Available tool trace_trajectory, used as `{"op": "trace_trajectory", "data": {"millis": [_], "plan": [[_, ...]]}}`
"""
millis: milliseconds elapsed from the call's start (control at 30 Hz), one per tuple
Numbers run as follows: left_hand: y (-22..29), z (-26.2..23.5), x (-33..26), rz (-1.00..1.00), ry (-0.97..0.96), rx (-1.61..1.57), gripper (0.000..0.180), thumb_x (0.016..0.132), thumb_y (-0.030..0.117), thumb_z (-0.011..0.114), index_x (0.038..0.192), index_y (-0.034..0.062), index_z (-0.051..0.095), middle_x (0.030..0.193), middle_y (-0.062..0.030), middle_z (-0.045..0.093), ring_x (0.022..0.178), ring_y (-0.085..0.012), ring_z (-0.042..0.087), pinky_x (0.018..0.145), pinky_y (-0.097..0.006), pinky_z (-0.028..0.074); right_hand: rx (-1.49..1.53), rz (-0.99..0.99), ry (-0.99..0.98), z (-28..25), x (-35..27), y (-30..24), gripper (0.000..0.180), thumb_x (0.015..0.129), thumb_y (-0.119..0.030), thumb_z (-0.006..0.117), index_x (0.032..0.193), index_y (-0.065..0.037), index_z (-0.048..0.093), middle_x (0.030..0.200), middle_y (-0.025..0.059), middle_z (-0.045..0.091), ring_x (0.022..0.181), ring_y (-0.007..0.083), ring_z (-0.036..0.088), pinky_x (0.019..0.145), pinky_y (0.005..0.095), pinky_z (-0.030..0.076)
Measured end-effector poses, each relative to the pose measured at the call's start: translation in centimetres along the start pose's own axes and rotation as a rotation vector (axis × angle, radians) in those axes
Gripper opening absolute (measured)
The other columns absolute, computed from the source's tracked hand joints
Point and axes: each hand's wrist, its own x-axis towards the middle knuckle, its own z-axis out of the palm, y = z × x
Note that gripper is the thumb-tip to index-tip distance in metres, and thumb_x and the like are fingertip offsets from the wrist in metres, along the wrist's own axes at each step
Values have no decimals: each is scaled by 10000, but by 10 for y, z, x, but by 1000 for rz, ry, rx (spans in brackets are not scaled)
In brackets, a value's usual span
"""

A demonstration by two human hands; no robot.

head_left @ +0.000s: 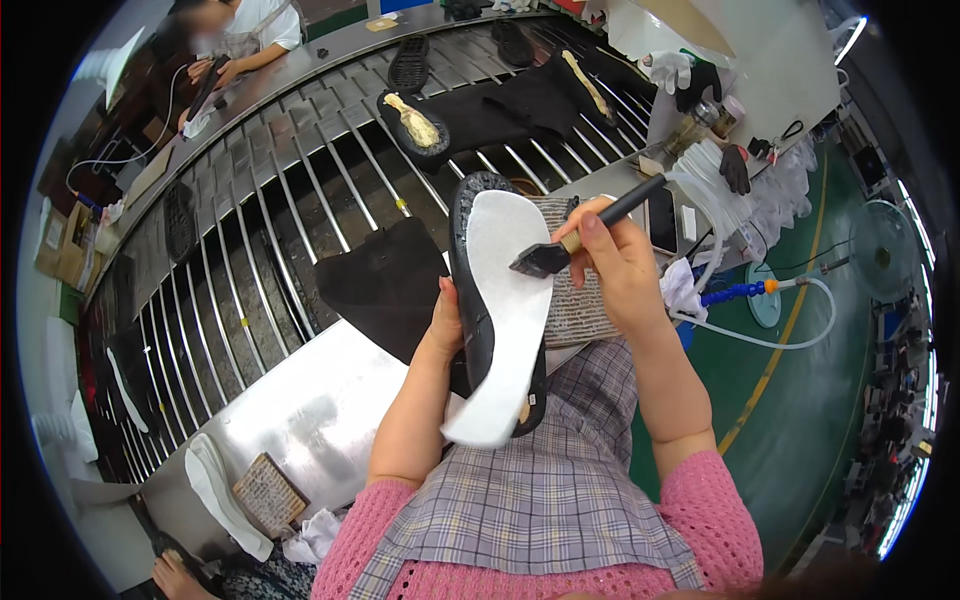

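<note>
My left hand grips the edge of a black shoe bottom, its fingers wrapped behind it. A white insole-shaped sheet covers the shoe bottom, and its heel end hangs off toward the lower left. Pinched in my right hand is a brush with a black handle and dark bristles; the bristles meet the white sheet near its middle. A pale tube runs by the handle's far end. Black fabric lies behind my left hand. Under the shoe bottom is a ridged grey-brown block.
A roller conveyor curves across the bench, carrying a black boot with a yellowish patch on its bottom. Gloves and jars stand right. White insoles lie lower left. A person works opposite; another hand shows lower left.
</note>
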Motion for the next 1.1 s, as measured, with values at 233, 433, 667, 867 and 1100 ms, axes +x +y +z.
{"op": "trace_trajectory", "data": {"millis": [233, 433, 667, 867, 1100], "plan": [[-15, -26, 3, -99, 66, 66, 1254, 599, 935, 421, 1443, 13, 318, 1369, -184, 491, 1183, -289, 557, 973, -415, 490, 15, 56, 32, -2, 26, 15, 314, 974, -340, 563, 875, -45, 598, 709, -9, 553, 518, 27, 432, 464, 175, 334], [-20, -26, 7, -80, 108, 68, 1200, 643, 913, 417, 1415, -3, 344, 1337, -182, 501, 1178, -284, 544, 989, -408, 464, 17, 104, 112, -6, 29, 25, 324, 951, -349, 604, 860, -39, 609, 649, -23, 532, 491, 10, 407, 439, 171, 308], [-17, -20, 8, -88, 72, 99, 1212, 629, 916, 434, 1410, -7, 349, 1328, -175, 509, 1171, -282, 551, 974, -416, 478, -133, 18, 216, -4, 41, 30, 309, 917, -324, 660, 839, -26, 633, 684, -5, 593, 596, 38, 499, 551, 201, 393], [-18, -23, 12, -146, 64, 116, 1293, 558, 951, 455, 1450, 27, 310, 1382, -182, 478, 1187, -307, 555, 972, -448, 493, -203, -233, 210, -8, 44, 27, 207, 910, -230, 672, 852, -35, 635, 722, -18, 600, 609, 28, 466, 555, 200, 360], [-6, 2, 17, -10, 127, -112, 1053, 777, 844, 362, 1399, -5, 377, 1297, -187, 546, 1136, -274, 587, 970, -405, 486, -642, -687, -167, -12, -36, -1, 250, 805, -291, 748, 842, -83, 616, 742, 37, 600, 617, 215, 534, 541, 299, 425]]}}
